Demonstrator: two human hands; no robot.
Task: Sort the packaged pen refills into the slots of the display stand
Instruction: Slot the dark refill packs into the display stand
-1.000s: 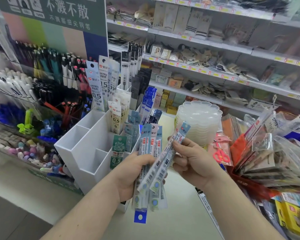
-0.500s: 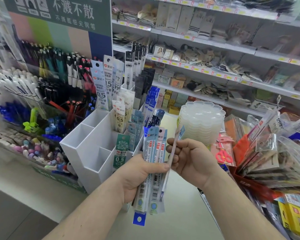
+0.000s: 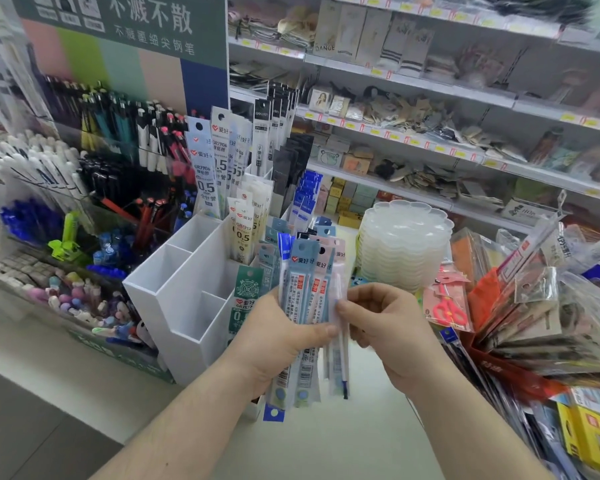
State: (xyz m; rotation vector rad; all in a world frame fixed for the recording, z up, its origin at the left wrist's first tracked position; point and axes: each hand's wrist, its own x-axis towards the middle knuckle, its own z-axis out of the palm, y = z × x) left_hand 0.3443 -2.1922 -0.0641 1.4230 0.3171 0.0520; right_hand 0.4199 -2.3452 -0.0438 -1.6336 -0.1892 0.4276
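My left hand [image 3: 278, 344] grips a fanned bundle of packaged pen refills [image 3: 303, 292], held upright in front of the white display stand [image 3: 184, 299]. My right hand [image 3: 388, 327] pinches the rightmost pack [image 3: 338, 362] of that bundle by its edge, touching the left thumb. The stand has several slots: the near left ones hold nothing, while the back and right ones hold tall white refill packs [image 3: 205, 168], cream packs [image 3: 245, 230] and a green pack [image 3: 245, 292].
A pen rack [image 3: 111, 133] with erasers below stands left of the stand. A stack of clear scalloped trays [image 3: 402, 244] sits behind my right hand. Loose packaged goods [image 3: 534, 306] and pink scissors [image 3: 447, 310] pile up on the right. Store shelves fill the back.
My right hand brought its single refill pack back against the bundle in my left hand. Both hands rose slightly and moved together.
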